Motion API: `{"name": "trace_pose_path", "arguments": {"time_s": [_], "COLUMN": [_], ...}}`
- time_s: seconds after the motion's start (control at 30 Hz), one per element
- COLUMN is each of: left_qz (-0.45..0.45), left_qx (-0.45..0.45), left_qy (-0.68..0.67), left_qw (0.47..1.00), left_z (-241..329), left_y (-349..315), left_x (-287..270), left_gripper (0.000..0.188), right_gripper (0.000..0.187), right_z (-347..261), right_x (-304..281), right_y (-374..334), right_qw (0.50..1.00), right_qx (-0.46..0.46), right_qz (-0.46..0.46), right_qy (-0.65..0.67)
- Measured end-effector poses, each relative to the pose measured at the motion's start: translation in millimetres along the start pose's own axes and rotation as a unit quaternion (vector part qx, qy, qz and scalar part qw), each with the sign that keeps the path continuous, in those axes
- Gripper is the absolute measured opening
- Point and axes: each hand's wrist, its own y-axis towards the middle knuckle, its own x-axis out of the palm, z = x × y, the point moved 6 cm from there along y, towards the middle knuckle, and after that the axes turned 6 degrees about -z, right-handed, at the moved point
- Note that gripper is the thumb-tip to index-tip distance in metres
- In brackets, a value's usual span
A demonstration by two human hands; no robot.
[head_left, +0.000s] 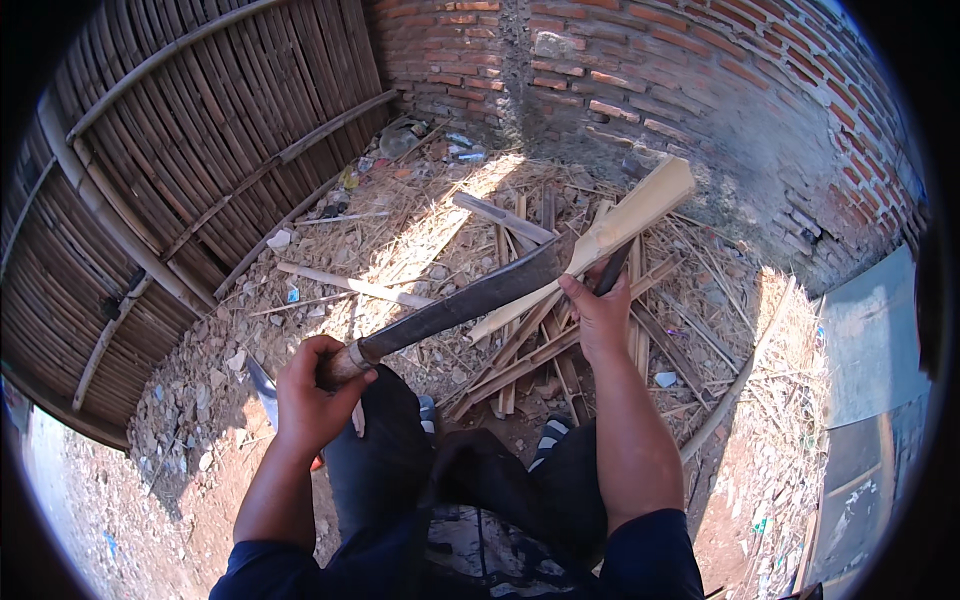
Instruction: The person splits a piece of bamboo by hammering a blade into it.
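Observation:
My left hand [318, 390] is closed round the wooden handle of a machete [460, 312]. Its long dark blade slants up to the right, and the blade's end meets or passes behind a pale split bamboo piece [635, 215]; whether they touch I cannot tell. That bamboo piece is gripped in my right hand [600, 305], its broad end pointing up and right toward the brick wall. A short dark strip [614, 268] also shows at the right hand's fingers; its kind is unclear. Below both hands lies a pile of split bamboo strips [530, 365] on the ground.
A bamboo-slat wall [190, 130] stands at the left, a brick wall [680, 80] at the back. Rubble, shavings and litter cover the ground [210, 400]. Grey sheets [870, 340] lean at the right. A curved pole [740, 385] lies beside the pile. My legs [375, 470] are below.

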Motion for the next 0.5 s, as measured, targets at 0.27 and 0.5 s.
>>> {"name": "trace_pose_path", "arguments": {"time_s": [0.27,0.5], "left_qz": [-0.022,-0.058], "left_qx": [-0.014,-0.056], "left_qy": [-0.102,-0.158], "left_qw": [0.994,0.984], "left_z": [14,17], "left_y": [-2,-1], "left_x": [7,12], "left_gripper": [0.044,0.043], "right_gripper": [0.052,0.052], "right_z": [-4,4], "right_x": [-4,1], "right_y": [2,7], "right_qw": [1.0,1.0], "right_qx": [0.009,-0.021], "right_qz": [-0.009,-0.008], "right_qy": [-0.02,0.013]}}
